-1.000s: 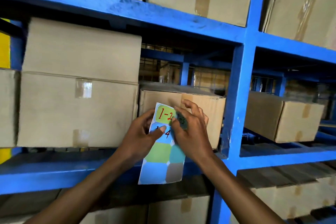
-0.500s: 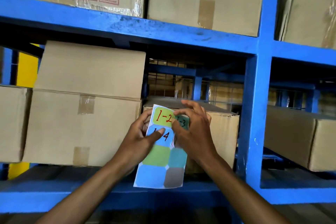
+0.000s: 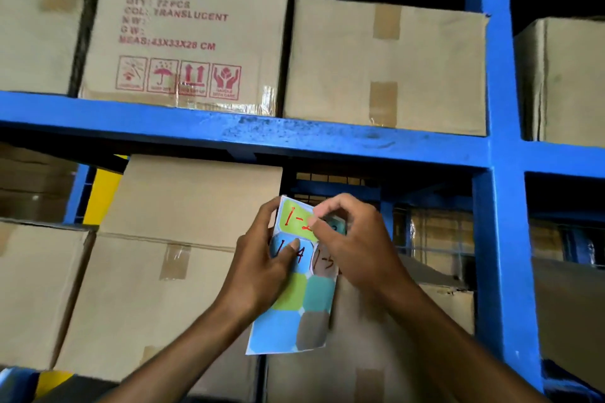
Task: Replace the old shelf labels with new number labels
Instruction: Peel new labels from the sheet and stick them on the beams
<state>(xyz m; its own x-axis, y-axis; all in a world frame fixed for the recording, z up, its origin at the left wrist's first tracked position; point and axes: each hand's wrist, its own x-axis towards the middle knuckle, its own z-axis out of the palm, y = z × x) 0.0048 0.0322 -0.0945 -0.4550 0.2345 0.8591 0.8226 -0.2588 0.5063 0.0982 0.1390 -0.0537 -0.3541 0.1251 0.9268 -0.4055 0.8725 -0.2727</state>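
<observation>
Both grips hold the label sheet point(image 3: 296, 285) before cardboard boxes point(image 3: 183, 252) on blue shelving point(image 3: 327, 137).

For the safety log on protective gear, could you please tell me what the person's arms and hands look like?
Both the left hand and the right hand are bare: no gloves, rings, watch or wristbands show. Both forearms are uncovered too, with no sleeves in view down to the frame's lower edge.

A warehouse: blue steel racking point(image 3: 248, 132) stacked with cardboard cartons point(image 3: 386, 65)
</observation>
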